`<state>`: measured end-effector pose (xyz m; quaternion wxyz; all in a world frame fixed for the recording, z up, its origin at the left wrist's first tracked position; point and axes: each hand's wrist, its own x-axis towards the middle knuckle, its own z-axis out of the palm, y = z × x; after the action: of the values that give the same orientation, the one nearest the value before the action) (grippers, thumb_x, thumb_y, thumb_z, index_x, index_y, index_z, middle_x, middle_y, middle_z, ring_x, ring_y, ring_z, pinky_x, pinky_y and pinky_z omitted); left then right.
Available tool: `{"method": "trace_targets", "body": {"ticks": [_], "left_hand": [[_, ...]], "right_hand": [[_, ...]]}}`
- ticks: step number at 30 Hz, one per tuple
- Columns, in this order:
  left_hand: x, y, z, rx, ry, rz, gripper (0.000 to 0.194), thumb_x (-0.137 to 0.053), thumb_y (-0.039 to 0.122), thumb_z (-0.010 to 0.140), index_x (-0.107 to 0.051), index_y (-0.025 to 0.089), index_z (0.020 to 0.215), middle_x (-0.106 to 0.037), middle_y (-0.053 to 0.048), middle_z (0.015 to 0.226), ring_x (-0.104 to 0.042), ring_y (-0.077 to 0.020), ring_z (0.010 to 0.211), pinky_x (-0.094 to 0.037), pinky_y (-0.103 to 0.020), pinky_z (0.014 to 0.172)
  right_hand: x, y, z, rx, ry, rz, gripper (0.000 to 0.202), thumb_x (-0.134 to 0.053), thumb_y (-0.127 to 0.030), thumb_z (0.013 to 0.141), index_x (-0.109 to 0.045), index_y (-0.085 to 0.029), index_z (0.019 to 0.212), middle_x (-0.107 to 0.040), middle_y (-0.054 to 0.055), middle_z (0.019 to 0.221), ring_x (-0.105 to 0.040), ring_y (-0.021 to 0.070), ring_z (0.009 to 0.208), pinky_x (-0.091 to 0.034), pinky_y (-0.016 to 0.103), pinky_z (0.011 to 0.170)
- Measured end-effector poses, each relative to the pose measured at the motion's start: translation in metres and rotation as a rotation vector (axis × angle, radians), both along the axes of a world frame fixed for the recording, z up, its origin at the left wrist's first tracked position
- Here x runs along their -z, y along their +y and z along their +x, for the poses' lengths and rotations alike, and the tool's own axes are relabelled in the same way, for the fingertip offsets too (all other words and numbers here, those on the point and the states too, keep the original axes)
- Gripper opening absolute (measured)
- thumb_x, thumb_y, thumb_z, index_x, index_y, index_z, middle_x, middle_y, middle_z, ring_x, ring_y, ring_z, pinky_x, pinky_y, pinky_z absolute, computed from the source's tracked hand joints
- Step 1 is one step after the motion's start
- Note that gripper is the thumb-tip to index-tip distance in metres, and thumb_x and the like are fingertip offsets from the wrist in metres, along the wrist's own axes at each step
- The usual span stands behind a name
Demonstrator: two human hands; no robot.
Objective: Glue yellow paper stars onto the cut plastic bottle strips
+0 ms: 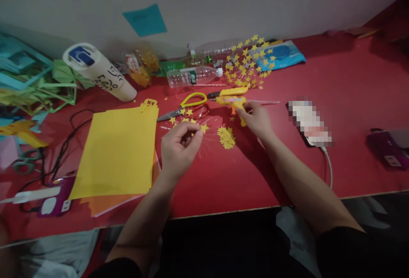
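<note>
My right hand (pixel 258 120) is wrapped round the handle of a yellow hot glue gun (pixel 229 100), its nozzle pointing left and a clear glue stick (pixel 263 102) out of its back. My left hand (pixel 180 150) is closed in a pinch, with a yellow paper star (pixel 205 129) at its fingertips. Beyond this hand, a clear plastic piece dotted with yellow stars (pixel 189 112) lies on the table, partly hidden by the fingers. Between my hands rests a heap of small yellow stars (pixel 226 137).
Yellow-handled scissors (pixel 194 98) and a utility knife (pixel 228 92) lie beyond my hands. Yellow paper sheets (pixel 116 154) and a white tumbler (pixel 102 73) are on the left. A plastic bottle (pixel 194 76) and a star-covered clear piece (pixel 247 67) stand behind; a phone (pixel 309 122) lies right.
</note>
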<state>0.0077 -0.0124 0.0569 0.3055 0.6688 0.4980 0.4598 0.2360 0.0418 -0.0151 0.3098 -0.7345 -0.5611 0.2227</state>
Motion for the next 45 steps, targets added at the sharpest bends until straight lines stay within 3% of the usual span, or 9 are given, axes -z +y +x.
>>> {"method": "trace_targets", "body": {"ticks": [5, 8, 12, 18, 25, 29, 37, 41, 45], "left_hand": [[0.001, 0.002, -0.005, -0.058, 0.035, 0.049, 0.01, -0.059, 0.019, 0.079, -0.062, 0.02, 0.07, -0.058, 0.003, 0.062, -0.043, -0.0069, 0.048, -0.036, -0.022, 0.045], [0.001, 0.004, -0.006, -0.092, 0.093, 0.101, 0.01, -0.059, 0.017, 0.079, -0.062, 0.02, 0.07, -0.058, 0.003, 0.061, -0.041, -0.0066, 0.047, -0.036, -0.022, 0.045], [0.002, 0.007, -0.007, -0.129, 0.131, 0.134, 0.01, -0.059, 0.017, 0.078, -0.061, 0.019, 0.068, -0.057, 0.004, 0.06, -0.039, -0.0065, 0.048, -0.036, -0.021, 0.046], [0.003, 0.007, -0.007, -0.158, 0.065, 0.062, 0.008, -0.06, 0.018, 0.077, -0.062, 0.019, 0.069, -0.055, 0.004, 0.058, -0.04, -0.0065, 0.048, -0.036, -0.02, 0.045], [0.002, 0.009, -0.008, -0.17, 0.0, 0.024, 0.008, -0.06, 0.02, 0.075, -0.062, 0.019, 0.068, -0.054, 0.004, 0.056, -0.044, -0.0071, 0.048, -0.036, -0.02, 0.046], [0.003, 0.009, -0.008, -0.173, 0.012, 0.036, 0.008, -0.061, 0.019, 0.076, -0.062, 0.02, 0.067, -0.054, 0.004, 0.057, -0.043, -0.007, 0.049, -0.036, -0.021, 0.046], [0.002, 0.01, -0.008, -0.177, 0.012, 0.047, 0.008, -0.061, 0.018, 0.075, -0.063, 0.019, 0.068, -0.057, 0.004, 0.058, -0.044, -0.0069, 0.049, -0.038, -0.02, 0.047], [0.001, 0.009, -0.008, -0.164, -0.005, 0.038, 0.007, -0.062, 0.019, 0.075, -0.064, 0.019, 0.068, -0.056, 0.004, 0.057, -0.044, -0.0066, 0.049, -0.038, -0.019, 0.047], [0.002, 0.008, -0.007, -0.138, -0.01, 0.022, 0.008, -0.061, 0.018, 0.075, -0.062, 0.018, 0.067, -0.056, 0.004, 0.057, -0.043, -0.0063, 0.049, -0.037, -0.019, 0.047]], "right_hand": [[-0.023, -0.014, 0.002, -0.042, 0.782, 0.062, 0.03, -0.068, -0.043, 0.066, -0.056, -0.024, 0.085, -0.058, -0.002, 0.074, -0.059, 0.0123, 0.06, -0.047, 0.027, 0.056], [-0.04, -0.027, -0.007, -0.123, 0.954, -0.089, 0.029, -0.074, -0.03, 0.056, -0.059, -0.022, 0.08, -0.059, -0.003, 0.069, -0.056, 0.0098, 0.056, -0.047, 0.025, 0.053], [-0.054, -0.042, -0.02, -0.239, 1.049, -0.124, 0.025, -0.071, -0.029, 0.059, -0.058, -0.021, 0.079, -0.062, -0.002, 0.068, -0.052, 0.009, 0.048, -0.047, 0.028, 0.05], [-0.056, -0.058, -0.026, -0.284, 0.976, -0.124, 0.021, -0.074, -0.033, 0.063, -0.057, -0.021, 0.062, -0.053, -0.004, 0.05, -0.048, 0.0108, 0.046, -0.043, 0.028, 0.049], [-0.05, -0.06, -0.024, -0.228, 0.911, -0.064, 0.021, -0.071, -0.042, 0.072, -0.066, -0.023, 0.078, -0.066, 0.0, 0.073, -0.052, 0.0115, 0.055, -0.043, 0.028, 0.053], [-0.033, -0.037, -0.012, -0.112, 0.605, -0.026, 0.022, -0.06, -0.045, 0.08, -0.068, -0.024, 0.084, -0.071, 0.005, 0.091, -0.064, 0.0213, 0.081, -0.049, 0.033, 0.064], [0.007, -0.009, -0.002, -0.229, 0.269, 0.07, 0.031, -0.058, -0.046, 0.079, -0.066, -0.024, 0.1, -0.068, 0.009, 0.105, -0.062, 0.0277, 0.1, -0.048, 0.044, 0.09], [-0.002, -0.017, -0.007, -0.201, 0.393, 0.06, 0.033, -0.055, -0.051, 0.079, -0.064, -0.021, 0.088, -0.067, 0.007, 0.085, -0.064, 0.0219, 0.08, -0.052, 0.037, 0.073], [-0.031, -0.035, -0.014, -0.144, 0.569, 0.008, 0.026, -0.064, -0.045, 0.073, -0.063, -0.02, 0.08, -0.066, 0.003, 0.076, -0.058, 0.0141, 0.066, -0.046, 0.025, 0.054]]}}
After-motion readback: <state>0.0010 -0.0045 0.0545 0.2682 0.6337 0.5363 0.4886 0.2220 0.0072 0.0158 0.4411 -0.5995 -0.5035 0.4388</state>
